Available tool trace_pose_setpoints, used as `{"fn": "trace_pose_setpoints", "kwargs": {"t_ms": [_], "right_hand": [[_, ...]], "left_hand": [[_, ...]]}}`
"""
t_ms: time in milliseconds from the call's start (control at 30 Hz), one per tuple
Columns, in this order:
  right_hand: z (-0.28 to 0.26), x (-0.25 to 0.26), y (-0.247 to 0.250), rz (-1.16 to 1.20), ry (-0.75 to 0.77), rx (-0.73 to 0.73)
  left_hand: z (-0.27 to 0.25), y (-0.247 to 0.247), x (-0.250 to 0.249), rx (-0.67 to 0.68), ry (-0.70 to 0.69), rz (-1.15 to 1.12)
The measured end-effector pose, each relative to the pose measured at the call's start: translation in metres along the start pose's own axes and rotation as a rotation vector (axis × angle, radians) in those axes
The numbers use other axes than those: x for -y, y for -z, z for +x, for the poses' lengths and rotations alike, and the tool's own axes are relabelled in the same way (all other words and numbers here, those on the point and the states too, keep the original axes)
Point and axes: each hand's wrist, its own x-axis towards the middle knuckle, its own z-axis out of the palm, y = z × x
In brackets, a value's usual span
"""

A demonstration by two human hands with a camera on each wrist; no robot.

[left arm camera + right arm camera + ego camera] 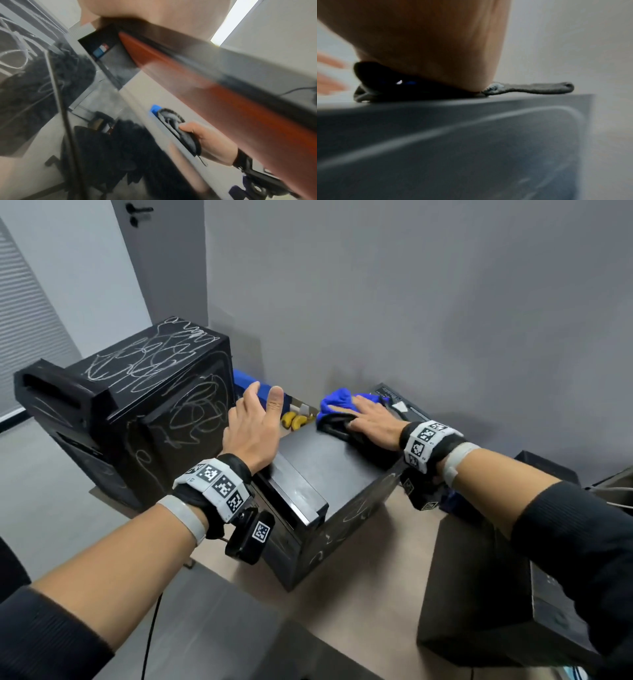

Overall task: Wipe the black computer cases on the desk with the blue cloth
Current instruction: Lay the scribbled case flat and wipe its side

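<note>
Right hand (371, 419) on blue cloth (337, 402)

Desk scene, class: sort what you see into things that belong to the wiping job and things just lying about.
Belongs to the job:
- blue cloth, under the right hand
- low case, being wiped
- scribbled case
- left hand, open, by the low case

Just lying about:
- bananas
- blue box behind the cases
</note>
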Motion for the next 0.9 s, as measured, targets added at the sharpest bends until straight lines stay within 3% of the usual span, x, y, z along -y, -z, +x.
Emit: {"fn": "trace_pose_setpoints", "kwargs": {"t_ms": [100,233,400,500,600,733,800,900], "right_hand": [[0.007,-0.031,0.013,-0.005,-0.181,-0.084],[0.010,-0.021,-0.004,-0.063,-0.193,-0.052],[-0.042,0.024,-0.045,-0.050,0.049,0.051],[-0.067,0.026,-0.050,-0.048,0.151,0.115],[-0.045,-0.005,-0.034,-0.114,0.138,0.126],[0.019,-0.042,-0.003,-0.163,-0.103,0.025],[0.038,-0.034,0.001,-0.146,-0.170,0.021],[0.039,-0.007,-0.011,-0.148,-0.116,0.050]], "left_hand": [[0.000,0.000,0.000,0.001,0.018,0.032],[0.001,-0.001,-0.004,0.070,0.054,0.104],[0.009,-0.006,0.004,0.202,0.042,0.356],[0.010,-0.005,0.002,0.249,0.024,0.447],[0.006,0.000,-0.004,0.275,-0.008,0.477],[0.006,0.002,-0.004,0.312,0.000,0.462],[0.007,0.002,-0.003,0.310,0.018,0.452],[0.008,-0.001,-0.003,0.284,0.009,0.476]]}}
